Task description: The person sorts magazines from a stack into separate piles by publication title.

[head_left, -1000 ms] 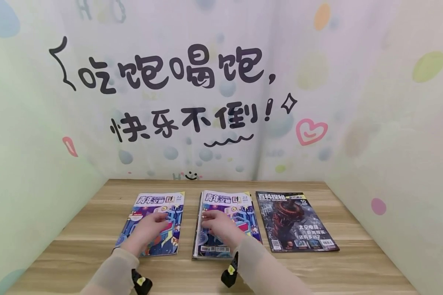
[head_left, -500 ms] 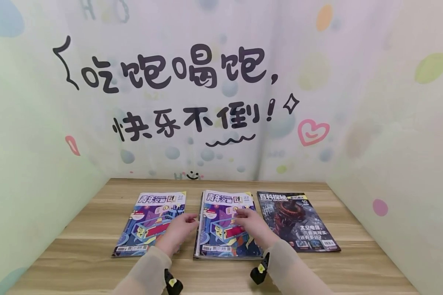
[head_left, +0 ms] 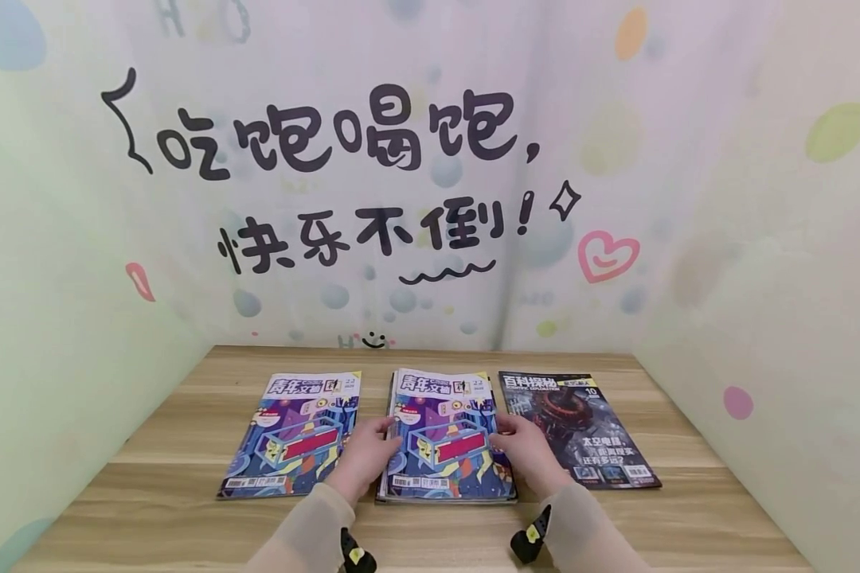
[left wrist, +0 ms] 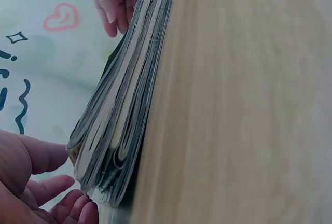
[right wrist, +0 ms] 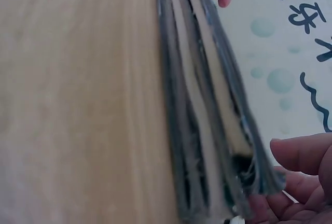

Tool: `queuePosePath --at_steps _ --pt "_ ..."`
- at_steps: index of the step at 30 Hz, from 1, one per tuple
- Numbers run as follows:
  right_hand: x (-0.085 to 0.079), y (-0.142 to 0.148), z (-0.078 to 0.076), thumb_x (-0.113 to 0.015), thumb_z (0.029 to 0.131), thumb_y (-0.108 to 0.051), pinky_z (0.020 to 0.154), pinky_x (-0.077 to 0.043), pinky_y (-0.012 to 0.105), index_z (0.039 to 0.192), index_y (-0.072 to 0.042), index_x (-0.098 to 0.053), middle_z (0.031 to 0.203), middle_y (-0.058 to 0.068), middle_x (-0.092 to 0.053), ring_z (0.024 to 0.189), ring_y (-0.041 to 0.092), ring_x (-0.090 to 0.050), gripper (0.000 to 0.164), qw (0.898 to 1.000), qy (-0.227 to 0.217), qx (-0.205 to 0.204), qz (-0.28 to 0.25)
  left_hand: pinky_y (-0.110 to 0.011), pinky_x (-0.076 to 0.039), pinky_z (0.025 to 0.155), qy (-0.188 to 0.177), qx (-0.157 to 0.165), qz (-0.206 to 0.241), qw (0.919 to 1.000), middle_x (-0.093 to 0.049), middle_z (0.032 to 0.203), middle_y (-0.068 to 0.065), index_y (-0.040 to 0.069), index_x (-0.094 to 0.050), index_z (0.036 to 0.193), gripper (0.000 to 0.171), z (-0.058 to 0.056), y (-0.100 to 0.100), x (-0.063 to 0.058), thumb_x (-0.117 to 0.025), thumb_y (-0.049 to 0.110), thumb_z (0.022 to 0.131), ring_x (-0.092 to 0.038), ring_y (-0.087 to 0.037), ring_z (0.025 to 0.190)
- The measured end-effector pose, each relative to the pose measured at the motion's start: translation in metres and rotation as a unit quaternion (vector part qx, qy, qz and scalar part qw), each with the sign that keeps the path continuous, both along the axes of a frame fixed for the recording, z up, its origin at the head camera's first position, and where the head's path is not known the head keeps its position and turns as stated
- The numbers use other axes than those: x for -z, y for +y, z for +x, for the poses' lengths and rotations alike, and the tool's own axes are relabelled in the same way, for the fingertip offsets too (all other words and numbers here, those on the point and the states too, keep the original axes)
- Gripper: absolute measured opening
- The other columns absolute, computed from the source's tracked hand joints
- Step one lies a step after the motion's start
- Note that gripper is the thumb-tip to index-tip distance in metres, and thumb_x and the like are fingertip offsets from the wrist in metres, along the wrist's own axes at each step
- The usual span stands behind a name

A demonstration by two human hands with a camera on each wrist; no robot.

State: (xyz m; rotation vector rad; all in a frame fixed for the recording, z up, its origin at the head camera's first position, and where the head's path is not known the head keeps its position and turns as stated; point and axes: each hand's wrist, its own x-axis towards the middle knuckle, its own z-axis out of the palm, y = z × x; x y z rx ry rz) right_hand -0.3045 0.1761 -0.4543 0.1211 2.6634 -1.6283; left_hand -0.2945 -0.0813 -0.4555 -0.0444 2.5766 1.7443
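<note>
Hanging under the beige cloth sleeves (head_left: pixel 308 529), the small black wrist devices (head_left: pixel 358 555) are seen nearest, and by them the brown wood-grain table (head_left: pixel 186 533) could perhaps be scraped if the wrists were lowered. Farther on, the thick stack of glossy purple-and-blue magazines (head_left: pixel 447 442) is laid flat on the table, in the middle, with the bare left hand (head_left: pixel 364 454) placed at its left side and the bare right hand (head_left: pixel 530 454) at its right. In both hands the thumb is parted from the loosely bent fingers; how firmly the sides are pressed cannot be told. In the left wrist view, the pale page edges (left wrist: pixel 129 79) are shown uneven, so by a hard squeeze the soft layers might be bowed or slid out of line. If only the upper copies were caught, the lower ones would probably be left behind. Beside the left hand a thin magazine with the same cover (head_left: pixel 294 438) is laid, and beside the right hand a dark grey magazine with a red ring picture (head_left: pixel 573 434); either could be pushed askew by the knuckles if the hands were moved outward. From the white patterned wall (head_left: pixel 430 318), well apart behind, little trouble should be expected.
</note>
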Motion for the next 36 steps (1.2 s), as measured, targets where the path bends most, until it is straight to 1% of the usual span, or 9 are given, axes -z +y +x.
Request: queuePosePath --at_steps 4,9,15,19,22,25,27,32,36 --pt "0.007 0.002 0.002 -0.063 0.092 -0.013 0.097 -0.044 0.052 0.134 -0.001 -0.054 0.125 0.017 -0.059 0.111 0.03 -0.055 0.045 1.0 -0.004 0.012 -0.013 -0.059 -0.036 0.101 -0.003 -0.007 -0.004 1.0 -0.037 0.14 -0.029 -0.003 -0.051 0.136 0.046 0.001 0.001 0.004 -0.06 0.009 0.093 -0.039 -0.045 0.126" --pt "0.012 0.002 0.005 -0.063 0.092 -0.011 0.096 -0.044 0.051 0.133 0.001 -0.053 0.126 0.019 -0.058 0.111 0.031 -0.054 0.045 0.999 0.005 0.024 -0.036 -0.058 -0.037 0.101 -0.011 -0.013 0.003 0.9998 -0.038 0.142 -0.03 -0.004 -0.049 0.136 0.048 0.001 0.002 0.008 -0.061 0.005 0.091 -0.04 -0.045 0.127" --pt "0.015 0.0 0.009 -0.062 0.093 -0.011 0.095 -0.044 0.049 0.136 0.0 -0.052 0.129 0.019 -0.056 0.108 0.028 -0.054 0.046 0.998 -0.003 0.039 -0.052 -0.057 -0.037 0.102 -0.026 -0.022 0.014 0.9993 -0.039 0.141 -0.027 -0.004 -0.05 0.135 0.048 0.002 0.001 0.01 -0.063 0.006 0.09 -0.041 -0.043 0.126" --pt "0.015 -0.001 0.01 -0.062 0.092 -0.01 0.094 -0.045 0.047 0.135 0.001 -0.052 0.129 0.02 -0.056 0.106 0.027 -0.055 0.046 0.997 0.002 0.043 -0.057 -0.057 -0.038 0.1 -0.022 -0.028 0.028 0.999 -0.037 0.139 -0.027 -0.005 -0.053 0.132 0.045 0.003 0.002 0.01 -0.063 0.006 0.09 -0.042 -0.041 0.122" --pt "0.015 -0.002 0.011 -0.062 0.091 -0.008 0.089 -0.047 0.044 0.134 0.002 -0.052 0.126 0.019 -0.057 0.103 0.026 -0.055 0.045 0.998 0.007 0.043 -0.054 -0.057 -0.037 0.1 -0.019 -0.037 0.025 0.9988 -0.038 0.137 -0.027 -0.005 -0.055 0.131 0.044 0.005 0.003 0.007 -0.063 0.007 0.089 -0.041 -0.04 0.12" --pt "0.015 -0.003 0.012 -0.062 0.09 -0.005 0.084 -0.047 0.04 0.134 0.003 -0.052 0.123 0.018 -0.059 0.099 0.026 -0.054 0.046 0.998 0.012 0.042 -0.048 -0.057 -0.035 0.102 -0.018 -0.042 0.019 0.9988 -0.038 0.138 -0.027 -0.005 -0.055 0.131 0.043 0.006 0.005 0.004 -0.062 0.007 0.09 -0.039 -0.041 0.124" --pt "0.015 -0.004 0.013 -0.063 0.089 -0.004 0.083 -0.047 0.039 0.134 0.004 -0.052 0.121 0.018 -0.059 0.099 0.026 -0.053 0.047 0.998 0.012 0.044 -0.047 -0.056 -0.037 0.102 -0.017 -0.035 0.021 0.999 -0.042 0.139 -0.026 -0.004 -0.053 0.133 0.044 0.007 0.006 0.002 -0.061 0.008 0.091 -0.041 -0.041 0.125" --pt "0.014 -0.005 0.013 -0.062 0.089 -0.002 0.085 -0.047 0.041 0.135 0.004 -0.051 0.121 0.017 -0.058 0.1 0.028 -0.051 0.047 0.998 0.006 0.051 -0.049 -0.049 -0.043 0.1 -0.013 -0.004 0.036 0.9993 -0.052 0.134 -0.024 -0.005 -0.048 0.137 0.045 0.009 0.008 0.0 -0.055 0.008 0.095 -0.05 -0.037 0.123" --pt "0.015 -0.005 0.013 -0.063 0.089 -0.003 0.087 -0.046 0.042 0.135 0.003 -0.051 0.123 0.017 -0.058 0.101 0.028 -0.051 0.047 0.997 0.005 0.054 -0.047 -0.05 -0.042 0.1 -0.014 0.021 0.052 0.9983 -0.051 0.135 -0.025 -0.007 -0.042 0.14 0.048 0.009 0.009 -0.002 -0.052 0.008 0.096 -0.05 -0.038 0.123"
